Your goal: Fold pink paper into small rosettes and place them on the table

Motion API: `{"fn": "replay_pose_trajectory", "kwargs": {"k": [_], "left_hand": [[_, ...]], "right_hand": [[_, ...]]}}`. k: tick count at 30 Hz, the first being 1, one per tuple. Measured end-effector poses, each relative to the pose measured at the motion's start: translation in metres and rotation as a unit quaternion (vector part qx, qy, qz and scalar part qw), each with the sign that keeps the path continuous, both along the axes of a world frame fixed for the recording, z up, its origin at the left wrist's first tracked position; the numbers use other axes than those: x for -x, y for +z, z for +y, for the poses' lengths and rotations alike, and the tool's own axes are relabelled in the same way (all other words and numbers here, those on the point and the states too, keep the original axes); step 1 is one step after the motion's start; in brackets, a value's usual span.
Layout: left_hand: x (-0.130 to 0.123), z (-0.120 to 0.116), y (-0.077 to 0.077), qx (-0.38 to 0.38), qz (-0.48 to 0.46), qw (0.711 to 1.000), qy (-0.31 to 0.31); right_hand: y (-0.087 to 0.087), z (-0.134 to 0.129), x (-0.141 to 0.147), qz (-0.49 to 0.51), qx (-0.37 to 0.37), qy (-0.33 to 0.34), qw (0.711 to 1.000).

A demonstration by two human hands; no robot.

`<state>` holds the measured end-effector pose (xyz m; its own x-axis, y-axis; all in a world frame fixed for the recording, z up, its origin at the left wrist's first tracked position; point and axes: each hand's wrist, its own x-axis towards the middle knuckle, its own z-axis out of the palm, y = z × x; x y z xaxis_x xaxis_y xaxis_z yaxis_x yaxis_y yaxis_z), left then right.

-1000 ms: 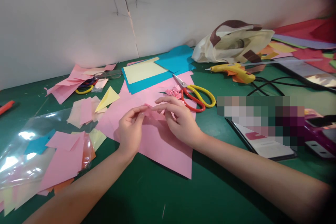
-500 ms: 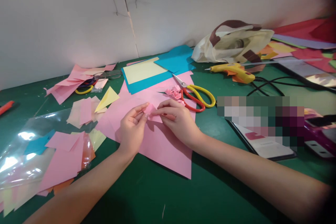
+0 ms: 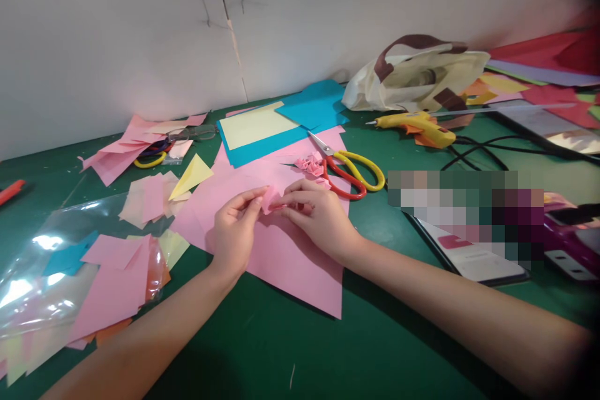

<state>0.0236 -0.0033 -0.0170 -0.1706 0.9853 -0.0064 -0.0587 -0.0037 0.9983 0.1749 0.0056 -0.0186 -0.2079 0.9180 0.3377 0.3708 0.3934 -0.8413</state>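
A small folded piece of pink paper is pinched between my two hands, above a large pink sheet. My left hand grips its left side with thumb and forefinger. From the right, my right hand pinches the other side with bent fingers. Just behind the right hand is a cluster of small folded pink paper pieces. Scissors with one red and one yellow handle lie beside that cluster, blades pointing to the back left.
Blue sheets and a cream sheet lie behind. At left are paper scraps and a clear plastic bag. A yellow glue gun, a cloth bag and a phone-like device stand or lie at right.
The pink piece has turned slightly and shifted a little to the right between my fingers. My left fingers have drawn closer together on it. Everything else is unmoved.
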Motion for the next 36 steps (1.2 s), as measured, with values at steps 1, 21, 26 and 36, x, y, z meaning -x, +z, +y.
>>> {"fn": "replay_pose_trajectory", "kwargs": {"k": [1, 21, 26, 36], "left_hand": [[-0.0011, -0.0006, 0.0019, 0.004, 0.0, 1.0, -0.004], [-0.0049, -0.0042, 0.0076, 0.014, -0.056, 0.998, -0.026], [-0.0072, -0.0048, 0.0095, 0.017, -0.046, 0.999, -0.02], [-0.0059, -0.0041, 0.0073, 0.006, -0.043, 0.999, -0.031]], "right_hand": [[0.0014, -0.0001, 0.0001, 0.011, 0.006, -0.003, 1.0], [0.0049, -0.0018, 0.0032, 0.085, 0.065, -0.053, 0.993], [0.0053, -0.0021, 0.0035, 0.098, 0.065, -0.045, 0.992], [0.0046, -0.0007, 0.002, 0.126, 0.094, -0.025, 0.987]]}}
